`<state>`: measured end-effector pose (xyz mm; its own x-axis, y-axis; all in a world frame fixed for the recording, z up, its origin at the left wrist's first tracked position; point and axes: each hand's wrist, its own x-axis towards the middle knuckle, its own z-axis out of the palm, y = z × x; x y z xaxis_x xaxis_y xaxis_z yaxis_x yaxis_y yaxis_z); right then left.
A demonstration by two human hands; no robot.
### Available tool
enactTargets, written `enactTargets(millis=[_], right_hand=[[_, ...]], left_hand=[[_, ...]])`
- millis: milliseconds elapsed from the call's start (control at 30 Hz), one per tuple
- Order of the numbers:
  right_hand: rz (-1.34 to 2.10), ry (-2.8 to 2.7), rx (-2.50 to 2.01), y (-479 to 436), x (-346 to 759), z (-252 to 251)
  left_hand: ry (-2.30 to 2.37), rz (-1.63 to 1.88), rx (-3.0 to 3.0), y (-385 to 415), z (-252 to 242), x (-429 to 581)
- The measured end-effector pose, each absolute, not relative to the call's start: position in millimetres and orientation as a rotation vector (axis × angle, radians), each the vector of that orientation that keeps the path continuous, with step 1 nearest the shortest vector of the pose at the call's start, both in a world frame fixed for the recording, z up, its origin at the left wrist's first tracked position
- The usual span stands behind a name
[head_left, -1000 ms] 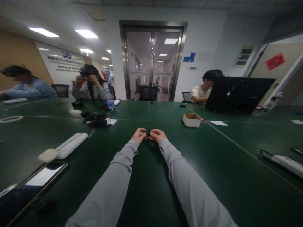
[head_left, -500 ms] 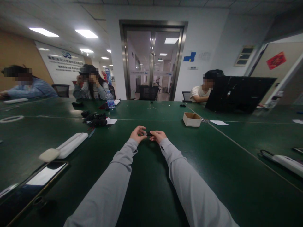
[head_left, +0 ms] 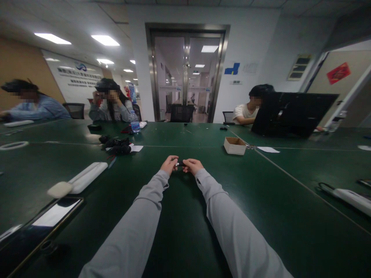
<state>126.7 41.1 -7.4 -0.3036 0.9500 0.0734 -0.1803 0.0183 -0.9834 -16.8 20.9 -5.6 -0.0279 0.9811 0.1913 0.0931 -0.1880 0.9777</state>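
Between my two hands is a small black object with a silvery end (head_left: pixel 180 164), held a little above the green table (head_left: pixel 179 220). It is too small to name its kind. My left hand (head_left: pixel 169 165) pinches the silvery left end with thumb and fingers. The black right end is gripped by my right hand (head_left: pixel 193 166), the fingers closed round it and hiding part of it. Both forearms reach forward in grey sleeves.
An open cardboard box (head_left: pixel 235 148) stands to the right of my hands. At left lie black gear (head_left: pixel 116 146), a long white case (head_left: pixel 89 177), a phone (head_left: pixel 43 227) and a black round part (head_left: pixel 49 247). Farther off are a water bottle (head_left: pixel 134 122), a monitor (head_left: pixel 292 116) and several people.
My left fingers have closed in on the object's left end, and its silvery part shows more clearly. My right hand has hardly moved.
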Motion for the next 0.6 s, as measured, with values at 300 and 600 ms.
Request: enactTargets(millis=[300,600], right_hand=[[1.464,-1.302,-0.887,40.6,126.5,-6.8],[1.447,-1.269,-0.897,42.5,126.2,-8.0]], left_hand=[[1.152,1.284,1.434,20.0,-3.6,-16.8],[1.096,1.296,1.495,21.0,-6.1,-16.8]])
